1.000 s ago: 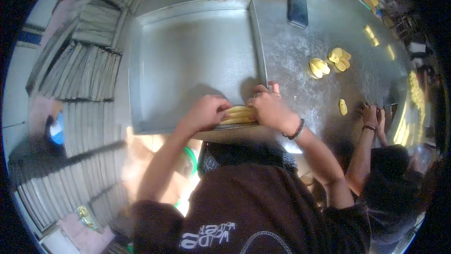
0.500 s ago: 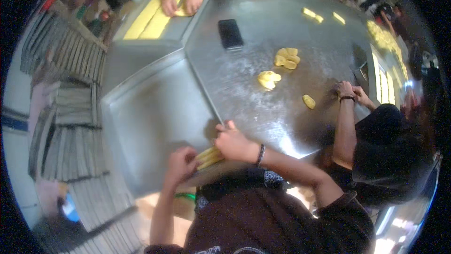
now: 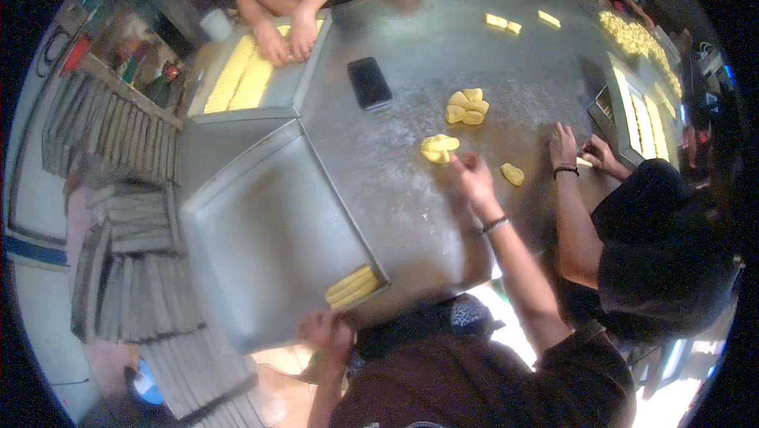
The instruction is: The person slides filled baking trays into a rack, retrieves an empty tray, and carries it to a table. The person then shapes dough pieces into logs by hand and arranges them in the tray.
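Observation:
My right hand [image 3: 475, 184] reaches over the metal table, its fingertips at the edge of a small pile of yellow dough pieces [image 3: 439, 149]. Its fingers look apart, with nothing visible between them. My left hand [image 3: 326, 333] hangs by the near edge of a shallow metal tray [image 3: 269, 246]; it is slightly blurred, fingers loosely bent, and seems to hold nothing. Several yellow dough rolls [image 3: 351, 287] lie side by side in the tray's near right corner. Beyond the pile sits another cluster of flattened dough pieces [image 3: 466, 107], and a single piece [image 3: 512, 174] lies to the right.
A black phone [image 3: 369, 83] lies on the table [image 3: 411, 214]. Across it, another person's hands [image 3: 286, 40] work at a tray of dough rows [image 3: 245, 72]. At right, a co-worker's hands [image 3: 581, 149] are near another filled tray [image 3: 642, 115]. Stacked grey trays [image 3: 118, 119] stand left.
My right hand has left the dough rolls in the tray and moved up and right to the dough pile. My left hand has drawn back from the rolls toward me. The view has shifted.

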`<state>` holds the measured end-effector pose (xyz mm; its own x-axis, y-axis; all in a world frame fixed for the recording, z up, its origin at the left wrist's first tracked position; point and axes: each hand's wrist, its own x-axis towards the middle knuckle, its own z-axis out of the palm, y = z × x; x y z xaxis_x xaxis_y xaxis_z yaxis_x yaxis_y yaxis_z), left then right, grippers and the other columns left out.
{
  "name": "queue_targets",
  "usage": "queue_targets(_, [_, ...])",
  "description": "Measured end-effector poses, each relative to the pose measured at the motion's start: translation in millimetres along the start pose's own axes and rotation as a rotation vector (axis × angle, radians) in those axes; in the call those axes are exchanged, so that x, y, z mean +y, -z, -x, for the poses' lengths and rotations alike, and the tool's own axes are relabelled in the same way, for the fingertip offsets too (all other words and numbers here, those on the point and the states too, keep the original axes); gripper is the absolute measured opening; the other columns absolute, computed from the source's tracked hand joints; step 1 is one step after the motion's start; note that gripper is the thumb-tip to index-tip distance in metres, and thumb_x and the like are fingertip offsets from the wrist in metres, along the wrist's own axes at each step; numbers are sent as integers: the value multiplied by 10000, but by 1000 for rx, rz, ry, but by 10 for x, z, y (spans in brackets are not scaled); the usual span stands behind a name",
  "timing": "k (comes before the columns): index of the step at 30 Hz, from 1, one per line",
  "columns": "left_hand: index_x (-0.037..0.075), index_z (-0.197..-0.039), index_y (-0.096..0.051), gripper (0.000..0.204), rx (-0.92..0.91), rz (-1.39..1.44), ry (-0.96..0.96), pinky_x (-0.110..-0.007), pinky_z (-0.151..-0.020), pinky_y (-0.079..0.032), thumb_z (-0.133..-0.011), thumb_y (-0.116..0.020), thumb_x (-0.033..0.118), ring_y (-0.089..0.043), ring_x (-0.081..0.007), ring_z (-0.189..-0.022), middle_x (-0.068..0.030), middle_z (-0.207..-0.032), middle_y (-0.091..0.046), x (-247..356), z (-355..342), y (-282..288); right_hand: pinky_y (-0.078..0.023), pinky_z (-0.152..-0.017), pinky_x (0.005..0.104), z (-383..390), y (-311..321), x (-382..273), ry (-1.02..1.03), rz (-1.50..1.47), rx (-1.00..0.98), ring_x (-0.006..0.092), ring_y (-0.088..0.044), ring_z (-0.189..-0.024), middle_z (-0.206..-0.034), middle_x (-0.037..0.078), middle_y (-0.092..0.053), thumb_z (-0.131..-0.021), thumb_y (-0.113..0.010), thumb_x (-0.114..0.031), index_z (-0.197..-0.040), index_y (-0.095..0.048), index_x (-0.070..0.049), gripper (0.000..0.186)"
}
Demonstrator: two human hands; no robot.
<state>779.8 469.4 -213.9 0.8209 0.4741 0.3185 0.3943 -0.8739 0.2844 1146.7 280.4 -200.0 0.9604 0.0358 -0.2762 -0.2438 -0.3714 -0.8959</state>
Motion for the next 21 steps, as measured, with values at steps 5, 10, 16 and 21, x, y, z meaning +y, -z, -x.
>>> queue_targets(5, [163,-896,-627,301,-48,28,-29,-445,-853,-310,-633,-740,256,-502,-275,-875,-65,-863,-563,146,-263,338,-449,-897,355,-781,149,563,336,225,119,262,-584,-1061,-1141,179,-603,-857,-638,-286,-1211,-516,31,490])
queue_targets(10, [66,-1020,-603,400,-54,437,113,-423,-838,-400,-739,-735,318,-521,-279,-906,-86,-913,-554,833,-540,461,-494,-771,334,-450,482,152,194,-301,-416,165,-585,-863,-933,63,-633,-802,-579,5,-1063,-571,-27,263])
queue_targets(16, [55,-1336,-384,458,-230,1355,363,-400,-939,-444,-940,-538,225,-557,-273,-1025,-134,-1163,-526,1948,-877,-198,-473,-822,292,349,712,-55,221,-488,-722,128,-541,-952,-991,34,-600,-892,-578,-109,-1052,-547,-42,176])
queue_targets(21, [87,-1331,-389,461,-503,1974,684,-391,-967,-437,-969,-452,366,-517,-266,-1127,-100,-1328,-441,2623,-1220,-328,-460,-842,284,791,1151,-193,128,-456,-805,133,-542,-949,-1006,37,-598,-909,-594,-271,-1058,-560,-33,283])
